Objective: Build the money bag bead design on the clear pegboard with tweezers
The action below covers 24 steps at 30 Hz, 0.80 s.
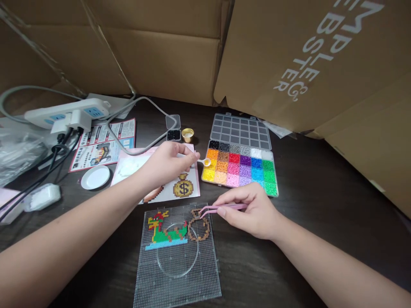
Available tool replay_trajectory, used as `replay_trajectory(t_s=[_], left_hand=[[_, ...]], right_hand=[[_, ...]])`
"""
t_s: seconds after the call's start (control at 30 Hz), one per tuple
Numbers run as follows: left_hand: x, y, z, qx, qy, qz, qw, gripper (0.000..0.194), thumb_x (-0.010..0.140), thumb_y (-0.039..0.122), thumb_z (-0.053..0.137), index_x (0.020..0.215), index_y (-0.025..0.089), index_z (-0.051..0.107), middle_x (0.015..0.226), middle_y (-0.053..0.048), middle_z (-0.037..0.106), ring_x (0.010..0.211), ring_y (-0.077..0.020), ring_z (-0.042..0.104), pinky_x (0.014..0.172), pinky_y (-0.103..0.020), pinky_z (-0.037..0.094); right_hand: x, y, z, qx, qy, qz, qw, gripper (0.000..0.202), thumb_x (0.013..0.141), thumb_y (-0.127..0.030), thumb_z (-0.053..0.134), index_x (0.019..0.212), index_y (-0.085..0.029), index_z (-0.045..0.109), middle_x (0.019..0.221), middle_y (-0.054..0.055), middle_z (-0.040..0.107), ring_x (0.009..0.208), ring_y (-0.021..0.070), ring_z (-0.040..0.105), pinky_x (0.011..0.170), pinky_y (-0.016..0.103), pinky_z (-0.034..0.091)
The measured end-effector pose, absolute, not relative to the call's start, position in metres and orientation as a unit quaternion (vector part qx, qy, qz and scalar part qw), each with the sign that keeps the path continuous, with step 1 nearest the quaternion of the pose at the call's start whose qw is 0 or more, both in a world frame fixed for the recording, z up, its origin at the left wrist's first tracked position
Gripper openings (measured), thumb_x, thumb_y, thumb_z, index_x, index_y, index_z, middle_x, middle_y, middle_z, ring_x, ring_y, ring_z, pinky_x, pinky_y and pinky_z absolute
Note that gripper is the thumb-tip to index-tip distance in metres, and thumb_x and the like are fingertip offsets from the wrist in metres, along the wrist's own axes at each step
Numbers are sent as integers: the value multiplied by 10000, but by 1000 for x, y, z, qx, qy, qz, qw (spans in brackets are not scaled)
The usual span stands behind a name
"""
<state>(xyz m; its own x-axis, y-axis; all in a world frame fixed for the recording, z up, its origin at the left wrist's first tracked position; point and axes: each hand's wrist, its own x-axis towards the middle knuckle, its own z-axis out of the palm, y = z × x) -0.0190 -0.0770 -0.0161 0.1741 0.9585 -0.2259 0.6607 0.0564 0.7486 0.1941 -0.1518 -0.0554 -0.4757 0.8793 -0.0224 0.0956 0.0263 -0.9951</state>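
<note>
My left hand (170, 164) pinches a small white spoon (206, 162) with yellow-orange beads in its bowl, beside the left edge of the sorted bead box (239, 171). In my right hand (250, 209) are pink tweezers (221, 208), their tips apart over the upper right of the clear pegboard (173, 282). Under the tips is a brown bead outline (193, 239) shaped like a money bag. To its left on the board is a green, red and yellow dragon boat (170, 234) on a light blue strip. A pattern sheet (196, 188) with a money bag picture lies behind the board.
A small black bead box (174, 135) and a gold cup (188, 135) stand behind the sheet. At left are a power strip (67, 113) with cables, a white lid (95, 177) and a bag of white beads (43, 197). Cardboard walls (160, 55) rise behind.
</note>
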Motion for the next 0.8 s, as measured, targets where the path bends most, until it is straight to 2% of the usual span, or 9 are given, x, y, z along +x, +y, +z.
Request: replay_trajectory(t_s=[0.17,0.27,0.47,0.57,0.7,0.8], left_hand=[[-20,-76,-32,815,498,206,212,255,894,386,562,809,171,670,775,-22,708,690,-143,631,637,-275,434],[-24,-77,-40,881,415,183,132,262,942,358,500,887,156,657,795,-43,706,736,-159,650,667,-279,453],[-27,-78,-42,922,335,192,16,283,964,317,465,835,130,634,702,-54,651,654,-158,599,625,-284,452],[-27,-79,-40,915,344,212,18,236,940,298,516,827,132,639,689,-42,643,641,-150,586,615,-280,440],[-25,-84,-35,872,408,253,101,167,897,281,585,814,159,662,717,-12,684,634,-119,607,598,-243,430],[-23,-90,-28,821,481,269,150,189,868,314,605,771,169,677,723,-7,706,634,-118,618,596,-241,426]], right_hand=[[194,-153,-57,-388,-621,593,335,163,778,-197,670,829,-86,777,490,-24,465,435,43,279,390,188,207],[194,-153,-58,-383,-624,593,336,162,783,-204,671,838,-96,780,488,-32,445,438,44,273,394,192,204],[193,-152,-56,-387,-627,585,338,168,781,-236,690,844,-115,787,487,-30,463,440,45,266,394,195,192],[193,-153,-55,-393,-626,582,339,175,774,-266,706,848,-136,797,473,-27,484,431,41,239,385,193,172],[194,-154,-54,-406,-621,576,343,181,766,-301,713,810,-147,797,461,-15,521,404,42,242,375,201,166],[194,-155,-53,-410,-627,566,344,174,752,-310,729,785,-151,791,472,-12,538,395,41,257,379,205,173]])
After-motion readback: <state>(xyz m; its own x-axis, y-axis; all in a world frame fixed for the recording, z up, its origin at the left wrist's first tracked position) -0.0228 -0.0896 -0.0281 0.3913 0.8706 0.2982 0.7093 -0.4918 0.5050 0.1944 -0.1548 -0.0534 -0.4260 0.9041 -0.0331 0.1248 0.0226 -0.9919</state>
